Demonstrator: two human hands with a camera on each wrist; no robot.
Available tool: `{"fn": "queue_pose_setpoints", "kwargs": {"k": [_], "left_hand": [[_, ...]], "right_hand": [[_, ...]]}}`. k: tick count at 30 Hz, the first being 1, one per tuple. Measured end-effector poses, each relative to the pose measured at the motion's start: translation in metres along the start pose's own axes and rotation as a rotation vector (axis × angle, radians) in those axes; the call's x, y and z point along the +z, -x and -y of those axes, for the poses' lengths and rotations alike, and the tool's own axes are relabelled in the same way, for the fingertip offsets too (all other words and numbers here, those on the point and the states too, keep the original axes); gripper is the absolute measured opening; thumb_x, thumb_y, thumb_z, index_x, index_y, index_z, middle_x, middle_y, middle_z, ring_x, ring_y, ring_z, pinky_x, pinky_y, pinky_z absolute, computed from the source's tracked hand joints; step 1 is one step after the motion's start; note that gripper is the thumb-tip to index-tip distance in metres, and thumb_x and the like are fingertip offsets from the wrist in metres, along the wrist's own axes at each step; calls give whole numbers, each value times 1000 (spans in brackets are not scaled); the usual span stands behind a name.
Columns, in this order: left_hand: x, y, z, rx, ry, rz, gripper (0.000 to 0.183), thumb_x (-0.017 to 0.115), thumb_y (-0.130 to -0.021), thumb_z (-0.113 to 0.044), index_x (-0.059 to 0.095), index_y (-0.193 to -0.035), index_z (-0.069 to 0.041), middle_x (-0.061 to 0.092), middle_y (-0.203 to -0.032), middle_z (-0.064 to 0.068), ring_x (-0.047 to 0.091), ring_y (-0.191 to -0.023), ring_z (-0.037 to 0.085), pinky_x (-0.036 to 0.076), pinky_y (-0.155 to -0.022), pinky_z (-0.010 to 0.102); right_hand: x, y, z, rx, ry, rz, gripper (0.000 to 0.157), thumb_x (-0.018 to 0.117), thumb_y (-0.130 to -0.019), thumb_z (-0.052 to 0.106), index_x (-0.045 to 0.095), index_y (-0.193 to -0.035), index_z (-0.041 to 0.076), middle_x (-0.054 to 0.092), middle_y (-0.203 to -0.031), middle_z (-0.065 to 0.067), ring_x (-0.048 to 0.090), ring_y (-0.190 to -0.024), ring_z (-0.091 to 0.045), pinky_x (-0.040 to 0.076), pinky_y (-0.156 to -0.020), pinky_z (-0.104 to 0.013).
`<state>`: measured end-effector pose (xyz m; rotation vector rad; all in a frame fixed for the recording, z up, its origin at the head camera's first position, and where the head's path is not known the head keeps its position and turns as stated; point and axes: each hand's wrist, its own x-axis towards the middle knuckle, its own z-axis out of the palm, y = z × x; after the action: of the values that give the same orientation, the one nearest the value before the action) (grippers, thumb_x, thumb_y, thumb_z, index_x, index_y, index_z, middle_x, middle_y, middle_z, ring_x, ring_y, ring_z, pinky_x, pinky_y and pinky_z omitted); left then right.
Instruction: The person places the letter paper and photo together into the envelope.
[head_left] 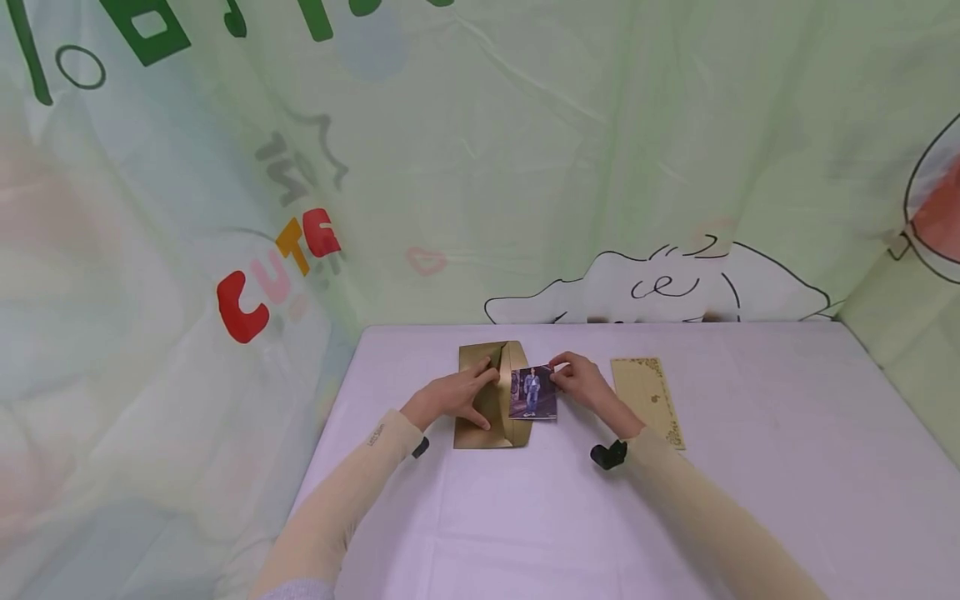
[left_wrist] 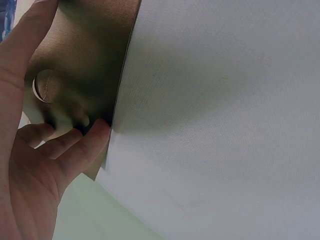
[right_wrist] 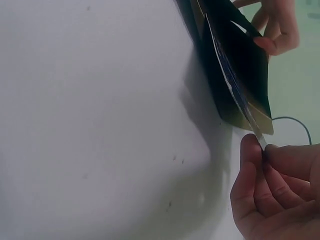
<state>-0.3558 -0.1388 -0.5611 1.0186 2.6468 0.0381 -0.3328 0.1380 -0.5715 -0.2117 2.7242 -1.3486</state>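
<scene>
While the left hand (head_left: 453,398) lies flat on the gold envelope (head_left: 487,398) with fingers pretty much straight, pinning it to the white table (head_left: 750,467) and holding the mouth open, the right hand (head_left: 581,383) pinches the little photo (head_left: 533,392) by its edge. Looks like the photo is only just at the envelope's opening, so nearly all of the sliding-in is left, and the patterned gold card (head_left: 648,400) beside the right hand sits untouched.
</scene>
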Motion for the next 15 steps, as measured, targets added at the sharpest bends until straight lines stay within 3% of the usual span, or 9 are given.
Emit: {"fn": "queue_pose_setpoints", "kwargs": {"k": [9, 15], "left_hand": [[-2, 2, -3, -17, 22, 12, 90, 78, -77, -63, 32, -144, -25, 12, -167, 22, 46, -141, 36, 44, -112, 43], [-6, 3, -4, -14, 42, 16, 85, 78, -77, -61, 35, -141, -26, 13, -167, 23, 44, -143, 33, 42, -113, 42]], "right_hand": [[18, -7, 13, -34, -22, 18, 25, 63, -96, 6, 61, -117, -7, 74, -91, -22, 67, -73, -18, 50, -65, -28], [29, -13, 22, -20, -31, 36, 25, 63, -96, 6, 61, -118, -6, 74, -94, -22, 66, -73, -17, 51, -64, -26]]}}
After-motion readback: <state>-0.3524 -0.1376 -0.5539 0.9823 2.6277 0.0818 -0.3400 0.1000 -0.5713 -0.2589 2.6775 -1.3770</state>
